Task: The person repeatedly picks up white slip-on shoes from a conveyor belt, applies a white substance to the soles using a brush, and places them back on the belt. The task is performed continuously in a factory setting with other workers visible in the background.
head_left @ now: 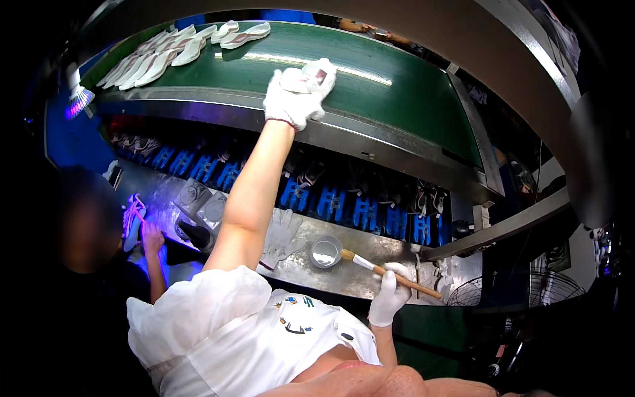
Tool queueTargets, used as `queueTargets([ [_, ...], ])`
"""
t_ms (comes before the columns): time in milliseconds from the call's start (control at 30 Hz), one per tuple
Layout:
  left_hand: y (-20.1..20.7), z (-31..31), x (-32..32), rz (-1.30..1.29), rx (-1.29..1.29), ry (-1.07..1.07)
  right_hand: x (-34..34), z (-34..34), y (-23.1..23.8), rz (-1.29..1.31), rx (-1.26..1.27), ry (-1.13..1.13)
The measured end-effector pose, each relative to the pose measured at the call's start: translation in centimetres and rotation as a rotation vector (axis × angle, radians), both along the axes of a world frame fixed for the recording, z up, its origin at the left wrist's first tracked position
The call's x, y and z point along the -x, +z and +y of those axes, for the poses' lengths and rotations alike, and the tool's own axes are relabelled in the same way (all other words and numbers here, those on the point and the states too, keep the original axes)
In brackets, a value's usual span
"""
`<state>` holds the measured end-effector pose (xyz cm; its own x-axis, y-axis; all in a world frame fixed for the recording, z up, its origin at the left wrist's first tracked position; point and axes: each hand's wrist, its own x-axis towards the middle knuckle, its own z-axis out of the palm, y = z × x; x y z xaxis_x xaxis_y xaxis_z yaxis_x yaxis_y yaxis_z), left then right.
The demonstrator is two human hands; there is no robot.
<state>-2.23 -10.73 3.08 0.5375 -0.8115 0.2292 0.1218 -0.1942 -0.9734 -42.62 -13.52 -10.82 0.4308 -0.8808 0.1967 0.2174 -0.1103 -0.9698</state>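
Note:
My left arm reaches far out over the green conveyor belt (370, 92). My left hand (291, 99), in a white knit glove, is closed around a white shoe sole (323, 71) with a dark patch; whether it is one sole or a pair I cannot tell. My right hand (389, 301), also gloved in white, grips the wooden handle of a brush (403, 280) close to my body. The brush's pale bristles touch or nearly touch the rim of a grey cup (317, 260) with white stuff in it.
Several white soles (157, 66) lie at the belt's far left. Beneath the belt, shoes sit on blue racks (331, 203). A grey glove (283, 235) rests on the metal bench (294, 268). At left, a co-worker's hand (152, 239) is beside a purple-lit shoe (132, 221). A wire fan guard (555, 289) stands right.

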Motion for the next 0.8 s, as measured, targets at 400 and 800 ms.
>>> queueTargets([
  [400, -7.9, 6.8, 17.5, -1.861, -1.445, 0.468, 0.8, -4.0, 0.9, 0.118, 0.148, -0.15],
  [800, -9.0, 11.2, 22.0, -2.142, -1.427, 0.43, -3.5, -1.6, 9.1, -0.073, 0.491, 0.254],
])
